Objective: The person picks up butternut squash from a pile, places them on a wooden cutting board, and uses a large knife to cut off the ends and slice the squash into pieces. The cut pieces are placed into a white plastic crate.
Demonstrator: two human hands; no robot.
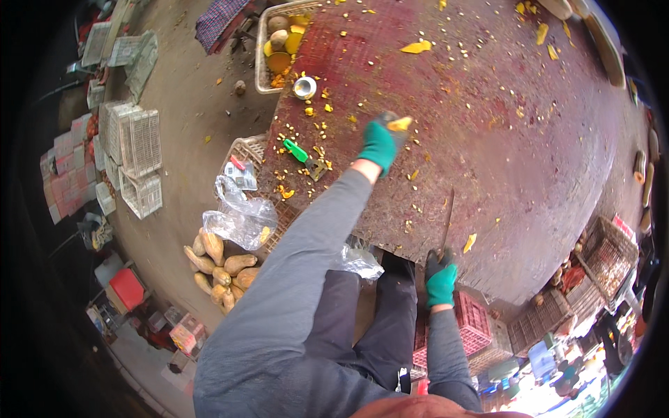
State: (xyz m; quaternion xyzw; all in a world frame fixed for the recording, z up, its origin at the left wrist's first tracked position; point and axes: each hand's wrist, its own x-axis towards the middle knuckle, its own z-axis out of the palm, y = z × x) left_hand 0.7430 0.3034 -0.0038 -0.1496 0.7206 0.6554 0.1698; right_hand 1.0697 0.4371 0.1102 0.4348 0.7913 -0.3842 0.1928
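Observation:
My left hand (pixel 385 138), in a green glove with dark coated fingers, reaches out over the reddish worn table top (pixel 502 141) and grips a yellow piece of squash (pixel 400 124). A slight blur lies over it. At the table's near edge, my right hand (pixel 441 277), gloved alike, is closed on the handle end of a long thin-bladed knife (pixel 448 219); the blade points away from me, low over the table. Left of my left hand lie a green-handled peeler or scraper (pixel 303 157) and an opened metal can (pixel 304 88), amid scattered seeds and scraps.
A crate of cut squash (pixel 260 57) stands beyond the table's left edge. Nearer are a basket (pixel 282 214) with plastic bags (pixel 240 214) and a pile of whole squashes (pixel 222 274). Red crates (pixel 473 324) stand by my right forearm. Long squashes (pixel 603 47) lie at the far right edge.

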